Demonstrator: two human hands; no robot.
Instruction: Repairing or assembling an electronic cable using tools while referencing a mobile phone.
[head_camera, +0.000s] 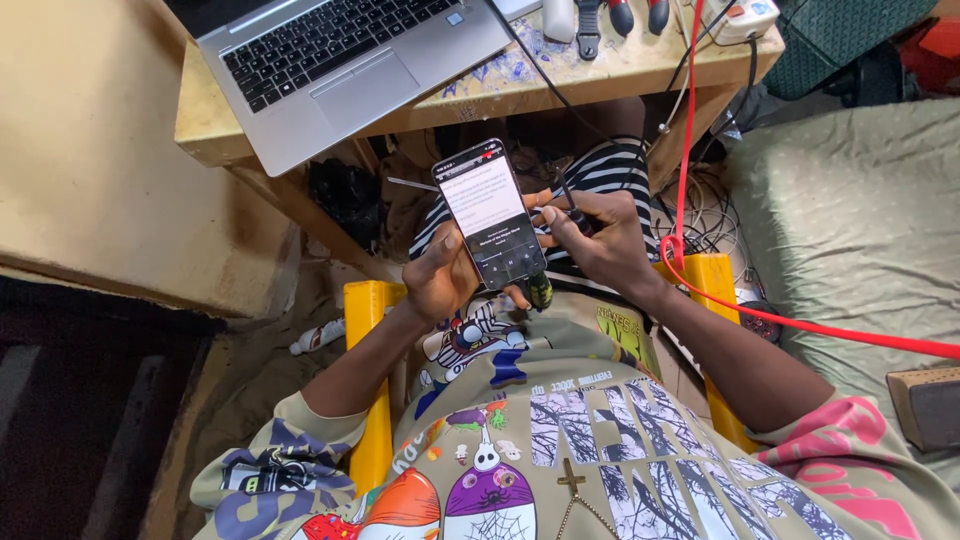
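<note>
- Left hand (440, 275) grips the black rectangular smartphone (490, 213) from its left edge, thumb on the lit screen, holding it tilted above the lap.
- Right hand (600, 240) is closed around a thin dark-handled tool (572, 210) just beside the phone's right edge; a green-black handle (540, 290) pokes out below.
- Judging by this, the phone is whole and switched on, its casing shut; nothing looks taken apart yet.
- Nearby: silver laptop (340, 60) on the worn wooden table (620, 65), red cable (686, 150).
</note>
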